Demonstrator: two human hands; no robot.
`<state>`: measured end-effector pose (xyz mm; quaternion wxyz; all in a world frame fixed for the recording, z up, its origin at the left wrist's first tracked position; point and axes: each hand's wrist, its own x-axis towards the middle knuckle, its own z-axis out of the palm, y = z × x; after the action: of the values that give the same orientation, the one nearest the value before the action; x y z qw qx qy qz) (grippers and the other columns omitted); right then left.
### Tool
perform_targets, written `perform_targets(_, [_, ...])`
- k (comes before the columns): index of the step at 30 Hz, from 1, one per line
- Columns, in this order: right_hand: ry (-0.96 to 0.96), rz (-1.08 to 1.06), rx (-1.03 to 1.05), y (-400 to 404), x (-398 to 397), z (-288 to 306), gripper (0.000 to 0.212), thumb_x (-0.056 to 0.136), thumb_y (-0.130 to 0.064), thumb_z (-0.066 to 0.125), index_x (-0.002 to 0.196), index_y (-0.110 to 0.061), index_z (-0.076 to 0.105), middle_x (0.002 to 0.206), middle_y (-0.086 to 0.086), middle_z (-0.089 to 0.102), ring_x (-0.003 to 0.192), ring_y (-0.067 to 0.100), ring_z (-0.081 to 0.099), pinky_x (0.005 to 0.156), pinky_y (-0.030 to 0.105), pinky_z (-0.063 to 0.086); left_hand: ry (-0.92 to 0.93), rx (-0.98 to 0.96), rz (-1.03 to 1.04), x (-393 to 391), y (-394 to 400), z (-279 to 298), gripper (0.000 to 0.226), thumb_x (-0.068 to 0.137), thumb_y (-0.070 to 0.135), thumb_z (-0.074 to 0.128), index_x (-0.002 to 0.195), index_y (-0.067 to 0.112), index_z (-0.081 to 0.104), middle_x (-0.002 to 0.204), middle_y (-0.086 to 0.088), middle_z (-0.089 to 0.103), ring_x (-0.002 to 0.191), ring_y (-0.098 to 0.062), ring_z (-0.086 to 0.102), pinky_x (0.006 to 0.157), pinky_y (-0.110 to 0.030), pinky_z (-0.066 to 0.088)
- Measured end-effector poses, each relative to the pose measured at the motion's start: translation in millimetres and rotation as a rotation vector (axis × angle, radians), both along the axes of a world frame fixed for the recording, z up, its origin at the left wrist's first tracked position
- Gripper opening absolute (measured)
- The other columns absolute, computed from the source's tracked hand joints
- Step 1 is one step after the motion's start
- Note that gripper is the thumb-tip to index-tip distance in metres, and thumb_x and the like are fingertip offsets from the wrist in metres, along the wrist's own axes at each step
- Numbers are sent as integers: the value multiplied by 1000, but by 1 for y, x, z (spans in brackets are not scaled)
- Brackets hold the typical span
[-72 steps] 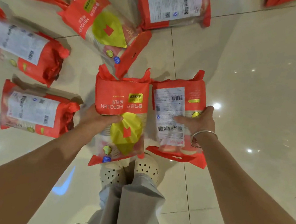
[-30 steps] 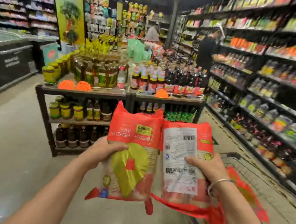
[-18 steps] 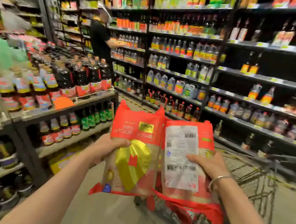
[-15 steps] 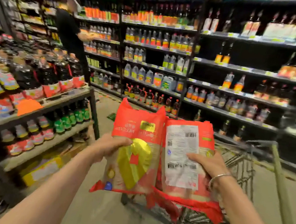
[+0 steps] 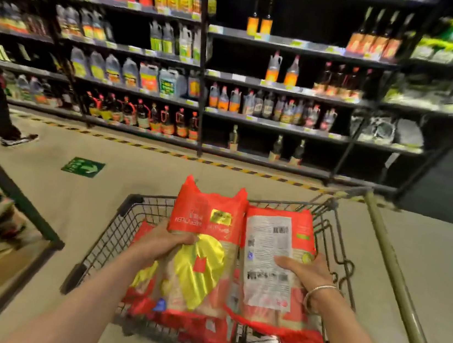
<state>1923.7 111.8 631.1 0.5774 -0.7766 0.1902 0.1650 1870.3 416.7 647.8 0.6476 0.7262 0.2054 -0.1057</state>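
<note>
I hold two red plastic packs side by side above a black wire shopping cart (image 5: 333, 244). My left hand (image 5: 165, 242) grips the left pack (image 5: 202, 257), which shows a yellow leaf-shaped panel. My right hand (image 5: 305, 271), with a silver bangle on its wrist, grips the right pack (image 5: 271, 260), whose white label with a barcode faces up. More red packs (image 5: 136, 297) lie in the cart under them, partly hidden.
Dark shelves of bottles (image 5: 157, 76) run across the aisle ahead, behind a yellow-black floor stripe (image 5: 164, 151). A low display rack (image 5: 8, 200) stands at the left. Another person's leg and shoe (image 5: 8, 131) are at far left. The cart's olive handle bar (image 5: 395, 282) runs along the right.
I lifted both packs off the floor and turned right toward the shelves. The packs have come down over the cart, which now lies directly below them.
</note>
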Motion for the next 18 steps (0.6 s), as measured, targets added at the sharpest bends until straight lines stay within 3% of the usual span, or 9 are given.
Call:
perform_targets(3, [100, -28, -7, 9, 29, -37, 78, 51, -18, 94, 112, -7, 48, 98, 11, 69, 86, 26, 69, 81, 42, 57, 111, -2, -38, 36, 10, -36, 44, 60, 16, 86, 95, 21, 61, 87, -2, 75, 80, -19, 68, 73, -31, 54])
perform_targets(6, [193, -68, 1, 22, 42, -77, 81, 52, -15, 94, 116, -7, 44, 102, 12, 68, 90, 29, 68, 80, 43, 57, 220, 48, -67, 57, 27, -76, 68, 47, 39, 88, 108, 21, 63, 95, -3, 73, 86, -21, 68, 79, -35, 54])
perform_targets(8, [239, -79, 2, 29, 50, -108, 86, 49, -16, 95, 118, -6, 46, 103, 13, 69, 92, 28, 69, 79, 42, 57, 291, 70, -70, 69, 36, -104, 73, 47, 38, 89, 110, 19, 61, 93, -3, 72, 81, -20, 67, 72, -32, 54])
perform_targets(12, [372, -105, 32, 42, 58, -173, 112, 30, -30, 100, 122, -1, 44, 108, 11, 68, 97, 24, 67, 86, 41, 55, 397, 104, -85, 92, 43, -154, 55, 66, 21, 87, 112, 15, 57, 80, 1, 65, 68, -12, 57, 58, -24, 44])
perform_targets(14, [402, -138, 10, 48, 60, -197, 91, 46, -18, 97, 117, -1, 43, 104, 11, 66, 93, 24, 65, 80, 37, 54, 425, 110, -100, 100, 46, -179, 50, 70, 16, 84, 112, 13, 56, 72, 4, 60, 62, -8, 54, 56, -21, 42])
perform_targets(18, [475, -181, 7, 54, 59, -240, 58, 60, -8, 89, 103, -3, 50, 93, 10, 67, 81, 25, 66, 73, 38, 55, 477, 133, -104, 104, 47, -219, 37, 75, 14, 80, 106, 16, 59, 75, 7, 63, 67, -7, 59, 58, -17, 46])
